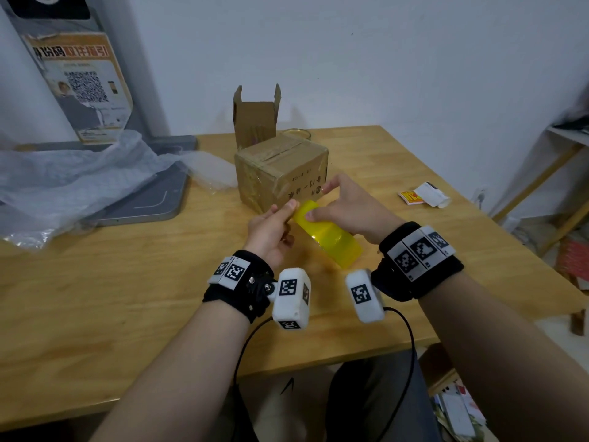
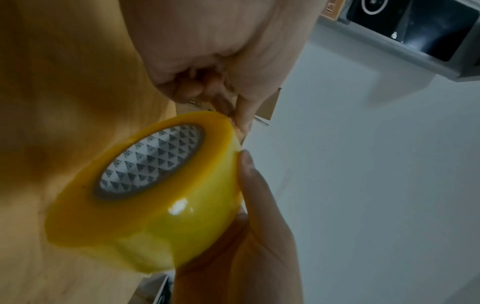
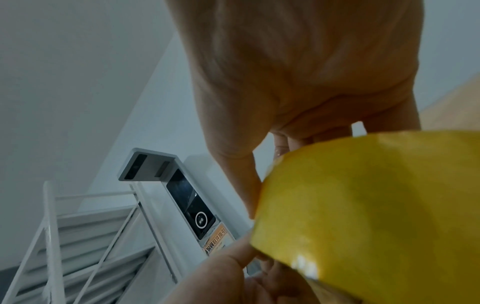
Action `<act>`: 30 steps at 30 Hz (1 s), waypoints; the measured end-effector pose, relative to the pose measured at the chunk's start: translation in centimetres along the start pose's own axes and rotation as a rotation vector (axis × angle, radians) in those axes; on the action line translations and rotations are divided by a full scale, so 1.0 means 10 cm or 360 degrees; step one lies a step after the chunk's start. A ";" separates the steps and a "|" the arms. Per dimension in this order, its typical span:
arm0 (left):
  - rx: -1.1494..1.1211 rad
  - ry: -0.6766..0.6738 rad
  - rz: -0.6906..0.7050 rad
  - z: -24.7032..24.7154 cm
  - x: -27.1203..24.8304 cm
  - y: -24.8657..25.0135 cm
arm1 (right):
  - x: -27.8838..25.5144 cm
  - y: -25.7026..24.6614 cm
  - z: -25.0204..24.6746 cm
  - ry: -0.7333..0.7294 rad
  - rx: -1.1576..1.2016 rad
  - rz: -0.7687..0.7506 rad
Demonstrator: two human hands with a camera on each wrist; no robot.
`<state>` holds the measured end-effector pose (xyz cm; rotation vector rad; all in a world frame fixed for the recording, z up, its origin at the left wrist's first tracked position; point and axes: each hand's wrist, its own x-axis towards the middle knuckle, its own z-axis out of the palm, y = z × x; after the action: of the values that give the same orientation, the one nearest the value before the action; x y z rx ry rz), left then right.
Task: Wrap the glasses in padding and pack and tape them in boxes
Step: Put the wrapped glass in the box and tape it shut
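Both hands hold a yellow roll of packing tape (image 1: 328,234) just above the wooden table (image 1: 127,298), in front of a shut, taped cardboard box (image 1: 280,170). My right hand (image 1: 318,202) grips the tape roll (image 3: 363,205), thumb on its outer face. My left hand (image 1: 291,207) pinches the rim of the tape roll (image 2: 161,195) at its far end with thumb and finger. A second cardboard box (image 1: 255,119) stands behind with its flaps up. The rim of a glass (image 1: 296,133) shows behind the shut box.
Crumpled bubble wrap (image 1: 79,180) lies on the left over a grey stand base (image 1: 153,199). A small white and orange packet (image 1: 424,194) sits at the table's right. A white shelf frame (image 1: 567,148) stands past the right edge.
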<state>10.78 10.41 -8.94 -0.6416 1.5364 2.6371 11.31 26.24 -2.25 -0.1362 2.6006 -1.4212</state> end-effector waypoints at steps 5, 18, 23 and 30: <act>0.0012 -0.0226 0.0009 0.03 0.01 0.02 | -0.06 0.03 -0.10 -0.0098 0.0267 -0.0013; 0.0354 -0.0435 0.0147 0.18 -0.04 0.03 | -0.17 0.16 -0.31 -0.0060 0.0268 -0.0165; 0.0211 -0.0635 -0.0169 0.22 -0.06 0.13 | -0.25 0.16 -0.44 -0.0103 0.0451 -0.0219; 0.0645 -0.0444 -0.0088 0.61 -0.12 0.25 | -0.10 0.13 -0.72 0.0142 0.0350 -0.0286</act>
<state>9.26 14.47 -3.82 -0.2710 1.8453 2.1595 10.86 33.04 0.53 -0.2894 2.5320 -1.8031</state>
